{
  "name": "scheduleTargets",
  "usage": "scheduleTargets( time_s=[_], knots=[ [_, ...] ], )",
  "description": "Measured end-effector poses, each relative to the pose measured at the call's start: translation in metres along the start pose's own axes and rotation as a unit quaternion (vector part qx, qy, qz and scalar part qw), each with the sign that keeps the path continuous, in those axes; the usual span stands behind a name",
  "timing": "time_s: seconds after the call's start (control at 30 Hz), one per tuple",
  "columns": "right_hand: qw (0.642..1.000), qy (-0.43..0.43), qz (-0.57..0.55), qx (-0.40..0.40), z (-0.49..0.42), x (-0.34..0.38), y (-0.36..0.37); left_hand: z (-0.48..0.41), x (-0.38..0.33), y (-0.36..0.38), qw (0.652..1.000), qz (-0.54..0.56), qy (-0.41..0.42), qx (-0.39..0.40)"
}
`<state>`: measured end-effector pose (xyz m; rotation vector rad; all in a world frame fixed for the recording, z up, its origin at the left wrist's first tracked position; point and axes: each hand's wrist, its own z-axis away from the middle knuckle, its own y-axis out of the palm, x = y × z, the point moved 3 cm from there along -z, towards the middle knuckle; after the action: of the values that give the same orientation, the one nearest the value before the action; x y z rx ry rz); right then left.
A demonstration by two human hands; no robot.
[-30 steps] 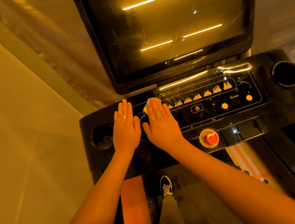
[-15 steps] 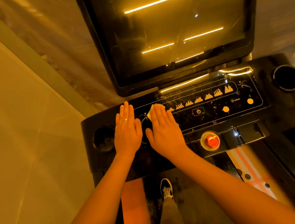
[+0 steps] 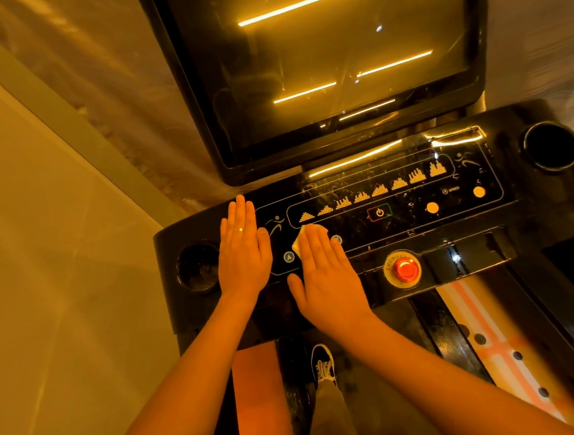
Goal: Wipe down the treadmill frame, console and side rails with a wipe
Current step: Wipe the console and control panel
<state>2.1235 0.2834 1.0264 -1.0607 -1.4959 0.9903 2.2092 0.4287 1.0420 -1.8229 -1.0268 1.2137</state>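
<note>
The treadmill's glossy black console (image 3: 417, 227) spans the middle of the view, with lit orange program icons and a power symbol. My right hand (image 3: 324, 272) lies flat on its left part, pressing a small white wipe (image 3: 298, 242) whose corner shows past my fingertips. My left hand (image 3: 243, 251) rests flat and empty on the console just left of it, fingers together, a ring on one finger. The large dark screen (image 3: 328, 63) rises behind the console.
A red emergency button (image 3: 404, 270) sits right of my right hand. Round cup holders are at the left (image 3: 198, 269) and right (image 3: 552, 145) ends. The belt and striped right side rail (image 3: 495, 345) run below; my shoe (image 3: 322, 362) stands on the deck.
My right hand has slid the wipe down toward me on the console, uncovering the leftmost program icon. My left hand has stayed in place.
</note>
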Motion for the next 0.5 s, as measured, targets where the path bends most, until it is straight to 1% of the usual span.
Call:
scheduleTargets(
  time_s=[0.17, 0.23, 0.33, 0.43, 0.5],
  knots=[
    [1.0, -0.015, 0.006, 0.014, 0.051, -0.005, 0.006, 0.0, 0.001, 0.001, 1.0, 0.005, 0.0, -0.003],
    [1.0, -0.009, 0.007, 0.012, 0.054, -0.004, 0.009, 0.0, 0.001, 0.0, 1.0, 0.003, -0.002, -0.003],
    [1.0, -0.007, 0.005, 0.005, 0.021, 0.001, 0.002, 0.0, 0.001, 0.0, 1.0, 0.0, -0.001, -0.003],
    [1.0, 0.01, -0.015, 0.0, -0.039, -0.002, -0.013, 0.0, 0.001, 0.0, 1.0, -0.006, 0.003, -0.001],
    [1.0, 0.015, -0.008, -0.004, -0.077, -0.004, -0.025, 0.0, 0.002, 0.0, 1.0, -0.007, 0.005, 0.0]
  ],
)
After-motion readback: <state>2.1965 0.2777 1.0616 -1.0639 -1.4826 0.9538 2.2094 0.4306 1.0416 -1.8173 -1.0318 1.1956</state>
